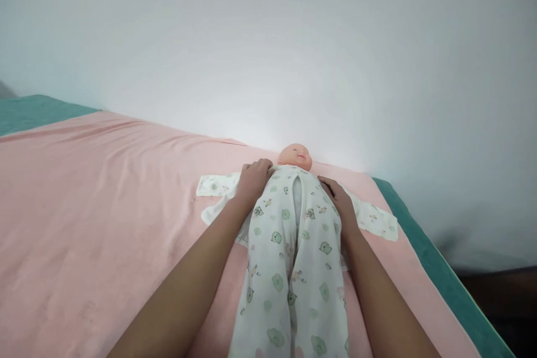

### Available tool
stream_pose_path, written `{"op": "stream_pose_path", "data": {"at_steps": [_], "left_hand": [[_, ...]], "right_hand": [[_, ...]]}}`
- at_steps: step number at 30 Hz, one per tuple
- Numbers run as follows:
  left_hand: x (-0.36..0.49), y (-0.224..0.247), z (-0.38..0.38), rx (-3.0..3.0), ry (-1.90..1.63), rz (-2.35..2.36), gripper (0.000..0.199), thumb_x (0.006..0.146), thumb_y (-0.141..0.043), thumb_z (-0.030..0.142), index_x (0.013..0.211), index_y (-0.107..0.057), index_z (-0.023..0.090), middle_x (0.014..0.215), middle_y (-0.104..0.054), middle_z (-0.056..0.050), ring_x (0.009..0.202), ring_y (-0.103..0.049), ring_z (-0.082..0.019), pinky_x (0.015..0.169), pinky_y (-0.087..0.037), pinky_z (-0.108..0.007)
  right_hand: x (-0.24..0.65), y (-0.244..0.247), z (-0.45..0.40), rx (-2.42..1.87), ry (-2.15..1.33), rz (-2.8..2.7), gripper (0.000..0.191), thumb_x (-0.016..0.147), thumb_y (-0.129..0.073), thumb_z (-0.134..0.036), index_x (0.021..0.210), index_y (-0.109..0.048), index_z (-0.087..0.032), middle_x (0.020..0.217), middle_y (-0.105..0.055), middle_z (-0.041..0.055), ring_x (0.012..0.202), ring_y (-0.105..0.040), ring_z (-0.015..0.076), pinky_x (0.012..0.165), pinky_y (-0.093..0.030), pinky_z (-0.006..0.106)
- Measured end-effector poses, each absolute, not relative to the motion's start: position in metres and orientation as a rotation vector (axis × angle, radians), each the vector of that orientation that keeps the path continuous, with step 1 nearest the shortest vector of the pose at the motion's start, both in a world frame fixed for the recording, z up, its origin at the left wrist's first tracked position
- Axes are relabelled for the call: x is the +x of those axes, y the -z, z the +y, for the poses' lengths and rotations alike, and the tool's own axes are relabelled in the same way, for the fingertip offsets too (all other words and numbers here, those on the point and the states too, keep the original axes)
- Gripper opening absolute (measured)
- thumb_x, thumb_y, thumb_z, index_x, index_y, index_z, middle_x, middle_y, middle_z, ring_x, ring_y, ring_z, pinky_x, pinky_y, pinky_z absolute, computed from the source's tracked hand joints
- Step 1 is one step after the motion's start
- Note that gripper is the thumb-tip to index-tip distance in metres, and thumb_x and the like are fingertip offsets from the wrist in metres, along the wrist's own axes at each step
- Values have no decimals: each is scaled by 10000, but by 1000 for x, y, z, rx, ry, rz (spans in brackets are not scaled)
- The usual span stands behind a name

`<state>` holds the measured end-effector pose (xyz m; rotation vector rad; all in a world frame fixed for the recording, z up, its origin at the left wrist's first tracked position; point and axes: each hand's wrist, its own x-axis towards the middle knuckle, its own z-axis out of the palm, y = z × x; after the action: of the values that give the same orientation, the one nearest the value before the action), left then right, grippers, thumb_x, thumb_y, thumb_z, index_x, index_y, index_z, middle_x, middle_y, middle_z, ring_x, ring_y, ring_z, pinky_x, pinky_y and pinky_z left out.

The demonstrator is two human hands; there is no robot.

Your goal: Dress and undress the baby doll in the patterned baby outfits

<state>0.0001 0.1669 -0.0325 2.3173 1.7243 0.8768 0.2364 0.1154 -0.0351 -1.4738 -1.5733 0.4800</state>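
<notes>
Well, pink sheet (104, 224) meets pale wall (260, 56); left fingers (260, 164) and right fingers (329, 182) touch patterned clothes (274, 257), grip unclear.

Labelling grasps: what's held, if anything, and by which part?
Left hand and right hand touch the printed garment at its upper sides; whether either grips can't be told.

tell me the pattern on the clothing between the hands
White clothing with green animal prints; head view.
</notes>
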Motion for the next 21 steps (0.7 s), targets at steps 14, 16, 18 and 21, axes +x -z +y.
{"op": "stream_pose_path", "data": {"at_steps": [14, 16, 18, 21], "left_hand": [[18, 25, 188, 2150, -868, 1767, 193, 967, -373, 323, 891, -525, 233, 813, -652, -24, 717, -569, -192, 615, -329, -270], [21, 24, 190, 2152, -883, 1792, 205, 975, -341, 320, 887, -504, 231, 781, -636, -26, 680, -554, -192, 596, -307, -272], [22, 25, 189, 2158, -905, 1811, 213, 978, -322, 323, 880, -487, 231, 762, -622, -24, 656, -540, -188, 586, -289, -273], [22, 28, 187, 2187, -958, 1822, 224, 984, -301, 337, 891, -476, 233, 777, -618, -20, 652, -530, -179, 581, -277, -272]], "right_hand": [[232, 18, 139, -1587, -456, -1739, 334, 874, -444, -569, 781, -452, -248, 695, -555, -30, 664, -487, 174, 636, -360, 283], [233, 18, 146, -1659, -361, -1759, 310, 876, -427, -544, 775, -416, -251, 661, -523, -25, 635, -481, 185, 626, -345, 289], [234, 21, 153, -1712, -286, -1755, 278, 880, -407, -517, 784, -384, -257, 654, -521, -14, 623, -488, 204, 615, -334, 294], [233, 25, 158, -1736, -206, -1713, 252, 893, -373, -503, 809, -362, -266, 649, -527, -2, 615, -491, 227, 594, -318, 296]]}}
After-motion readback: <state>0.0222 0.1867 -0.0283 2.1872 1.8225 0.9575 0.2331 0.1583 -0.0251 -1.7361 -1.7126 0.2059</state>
